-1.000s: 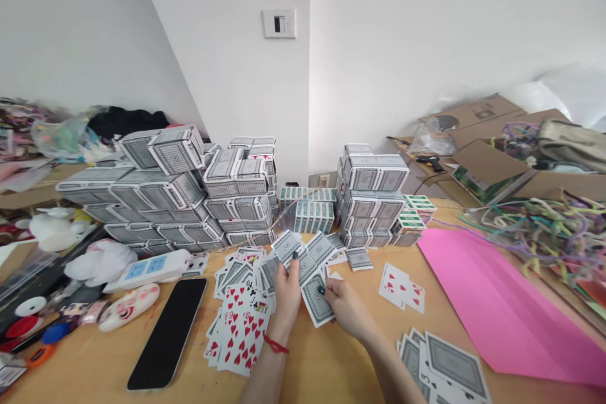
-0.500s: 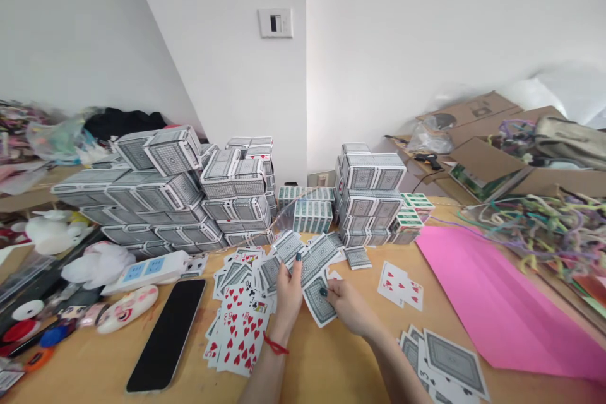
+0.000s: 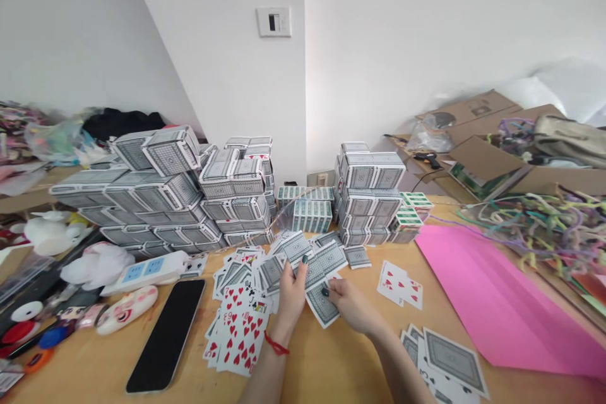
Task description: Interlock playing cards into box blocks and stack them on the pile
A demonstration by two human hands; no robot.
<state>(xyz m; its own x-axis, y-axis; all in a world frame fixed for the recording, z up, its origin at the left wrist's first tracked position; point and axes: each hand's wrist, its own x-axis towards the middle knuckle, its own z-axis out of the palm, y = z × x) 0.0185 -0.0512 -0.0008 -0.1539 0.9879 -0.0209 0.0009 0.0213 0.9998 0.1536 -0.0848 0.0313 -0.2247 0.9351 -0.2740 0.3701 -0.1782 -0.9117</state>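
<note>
My left hand (image 3: 290,295) is closed on a fan of green-backed playing cards (image 3: 318,257) held above the wooden table (image 3: 331,366). My right hand (image 3: 351,304) pinches one card (image 3: 322,307) at the lower right of that fan. A red cord circles my left wrist. Face-up heart cards (image 3: 237,336) lie spread on the table just left of my left arm. Two face-up red cards (image 3: 400,285) lie to the right of my hands.
Stacks of boxed card decks (image 3: 180,196) stand behind, left and centre (image 3: 374,192). A black phone (image 3: 166,334) and a power strip (image 3: 151,267) lie at left among toys. Pink paper (image 3: 492,309) and cardboard boxes (image 3: 492,158) fill the right. More cards (image 3: 445,366) lie near my right forearm.
The fan of cards in my left hand has shifted slightly up and to the right. My right hand has stayed pinched on the lower card.
</note>
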